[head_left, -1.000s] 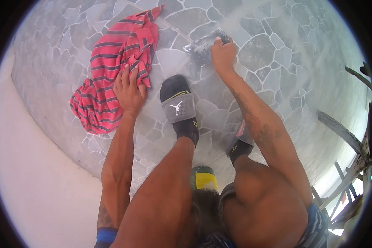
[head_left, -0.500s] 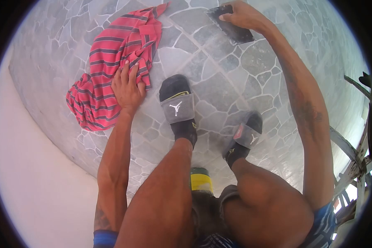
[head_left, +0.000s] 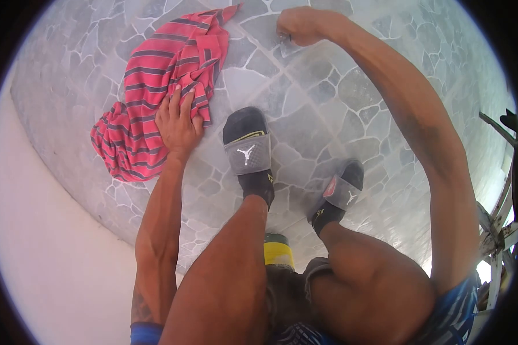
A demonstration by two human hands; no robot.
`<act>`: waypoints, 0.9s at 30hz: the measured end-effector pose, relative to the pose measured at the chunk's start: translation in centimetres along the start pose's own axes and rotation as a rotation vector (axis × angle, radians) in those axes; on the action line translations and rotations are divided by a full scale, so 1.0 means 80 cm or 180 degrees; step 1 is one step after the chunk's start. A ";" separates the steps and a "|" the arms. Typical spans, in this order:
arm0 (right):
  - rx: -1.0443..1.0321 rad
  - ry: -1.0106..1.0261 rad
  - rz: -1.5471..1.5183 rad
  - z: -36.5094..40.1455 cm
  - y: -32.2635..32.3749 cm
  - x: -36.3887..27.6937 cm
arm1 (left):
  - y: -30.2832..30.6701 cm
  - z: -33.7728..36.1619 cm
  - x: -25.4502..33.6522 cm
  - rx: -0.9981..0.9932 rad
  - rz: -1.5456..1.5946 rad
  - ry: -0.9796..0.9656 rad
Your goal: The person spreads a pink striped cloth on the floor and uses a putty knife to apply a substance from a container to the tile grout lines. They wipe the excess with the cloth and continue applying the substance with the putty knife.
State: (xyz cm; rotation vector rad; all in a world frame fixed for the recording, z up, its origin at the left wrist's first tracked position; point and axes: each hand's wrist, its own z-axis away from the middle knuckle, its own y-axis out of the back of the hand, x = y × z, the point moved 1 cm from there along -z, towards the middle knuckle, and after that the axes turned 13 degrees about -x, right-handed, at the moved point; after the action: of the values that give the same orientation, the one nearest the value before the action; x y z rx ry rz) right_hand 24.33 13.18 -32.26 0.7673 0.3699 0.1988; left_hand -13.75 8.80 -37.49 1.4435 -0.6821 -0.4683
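My left hand (head_left: 179,123) lies with its fingers spread on a crumpled red cloth with dark stripes (head_left: 149,86). At the top of the view, my right hand (head_left: 299,26) is closed low over the stone-patterned floor (head_left: 299,129). A small greyish edge shows beneath its fingers, but what they grip cannot be made out. The flat dark piece is not recognisable in this view.
My feet, in dark socks and grey slides (head_left: 247,154), stand between the hands. A yellow and green container (head_left: 278,253) is between my legs. A pale wall or ledge (head_left: 46,230) runs along the left, and wooden pieces (head_left: 498,236) stand at the right edge.
My right hand has moved left and turned, its fingers now curled under. The flat dark piece it held no longer shows clearly. My left hand stays on the cloth.
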 end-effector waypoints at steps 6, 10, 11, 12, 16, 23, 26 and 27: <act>0.0172 0.0230 -0.0113 0.005 0.008 -0.004 | -0.001 0.002 -0.001 0.0018 0.0021 -0.0009; 0.0380 0.0250 0.0002 0.021 0.001 -0.007 | -0.001 0.000 0.000 0.0024 -0.0017 -0.0055; 0.0682 0.0355 -0.0058 0.026 0.002 0.000 | -0.002 0.000 -0.001 0.0048 -0.0028 -0.0049; 0.0632 -0.0071 -0.0405 0.036 0.004 0.008 | -0.003 -0.001 -0.001 0.0074 -0.0028 -0.0046; 0.0781 -0.1456 -0.2498 0.135 -0.022 0.033 | -0.002 0.000 -0.001 0.0047 0.0013 -0.0015; 0.2819 -0.2412 -0.5098 0.136 -0.202 -0.012 | -0.001 -0.002 0.001 -0.0013 -0.0056 0.0007; 0.2887 -0.2554 -0.5018 0.101 -0.162 -0.020 | -0.001 -0.003 0.002 -0.0068 -0.0021 0.0005; 0.2800 -0.2623 -0.4901 0.099 -0.151 -0.018 | 0.000 -0.004 0.002 -0.0088 -0.0079 0.0001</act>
State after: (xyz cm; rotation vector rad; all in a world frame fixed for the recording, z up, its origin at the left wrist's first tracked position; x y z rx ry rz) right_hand 26.63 -0.83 -35.21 1.1214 0.1507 -1.7810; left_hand -13.42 8.95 -37.51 1.4273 -0.6557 -0.4952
